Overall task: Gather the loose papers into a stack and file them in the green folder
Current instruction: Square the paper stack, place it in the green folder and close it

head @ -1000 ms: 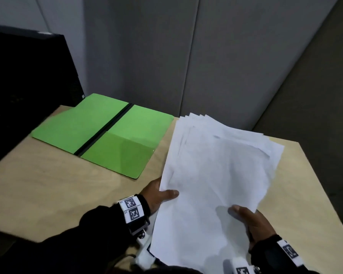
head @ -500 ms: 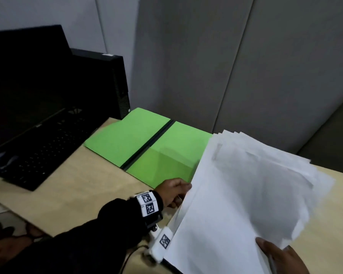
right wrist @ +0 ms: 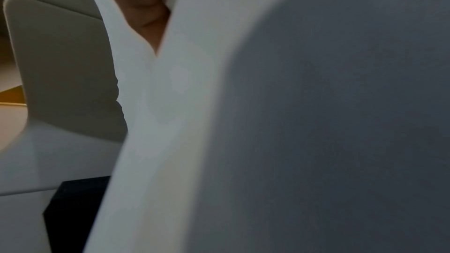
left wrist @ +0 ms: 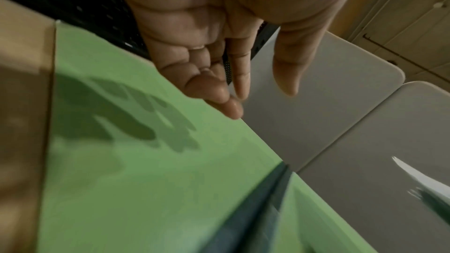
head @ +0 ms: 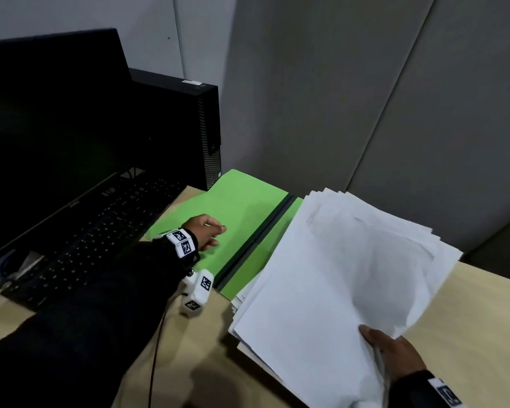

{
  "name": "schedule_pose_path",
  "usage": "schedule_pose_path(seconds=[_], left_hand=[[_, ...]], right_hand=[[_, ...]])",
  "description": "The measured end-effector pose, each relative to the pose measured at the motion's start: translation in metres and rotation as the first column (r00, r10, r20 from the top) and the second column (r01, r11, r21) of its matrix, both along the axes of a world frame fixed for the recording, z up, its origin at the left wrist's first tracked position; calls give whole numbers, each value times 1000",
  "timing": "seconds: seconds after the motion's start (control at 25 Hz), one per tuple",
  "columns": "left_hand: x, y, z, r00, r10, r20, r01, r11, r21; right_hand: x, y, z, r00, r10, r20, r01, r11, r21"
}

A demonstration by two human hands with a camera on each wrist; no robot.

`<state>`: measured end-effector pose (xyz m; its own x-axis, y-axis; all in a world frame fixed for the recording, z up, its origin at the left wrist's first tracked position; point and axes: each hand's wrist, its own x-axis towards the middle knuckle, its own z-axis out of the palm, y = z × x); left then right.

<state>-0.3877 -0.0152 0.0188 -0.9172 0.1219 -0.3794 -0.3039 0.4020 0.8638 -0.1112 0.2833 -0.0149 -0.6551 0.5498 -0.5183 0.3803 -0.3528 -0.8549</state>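
The green folder lies flat and spread wide on the wooden desk, its dark spine running diagonally. My left hand hovers over its left panel, fingers loosely extended, holding nothing. My right hand grips the fanned stack of white papers at its lower right corner, thumb on top. The stack is tilted above the desk and covers most of the folder's right panel. In the right wrist view the papers fill nearly the whole picture.
A black keyboard and monitor sit on the left, a black computer tower behind them. Grey partition panels close off the back. Bare desk shows to the right of the papers.
My left hand let go of the papers and moved forward and left, over the folder's left panel. The right hand alone now holds the stack. The head view swung left.
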Motion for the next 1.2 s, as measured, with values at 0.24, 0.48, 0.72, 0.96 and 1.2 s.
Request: schedule_pose_path(seconds=[0.24,0.48,0.72,0.96,1.2], left_hand=[[-82,-21,-8,995,-84,-61,45,878,-476],[-112,-26,-11,981,-161,112,183,550,-815],[-116,-26,-20,979,-153,132,184,405,-896],[-118,-26,-16,979,-146,144,198,490,-849],[-100,-27,-23,990,-124,62,128,634,-763]], right_hand=[[-71,-22,-12,993,85,78,-86,996,8],[-87,-20,-21,987,49,156,-60,996,69],[-88,-20,-23,974,34,224,-54,995,81],[-74,-9,-26,966,51,255,-82,990,111],[-50,1,-12,968,37,249,-66,992,109]])
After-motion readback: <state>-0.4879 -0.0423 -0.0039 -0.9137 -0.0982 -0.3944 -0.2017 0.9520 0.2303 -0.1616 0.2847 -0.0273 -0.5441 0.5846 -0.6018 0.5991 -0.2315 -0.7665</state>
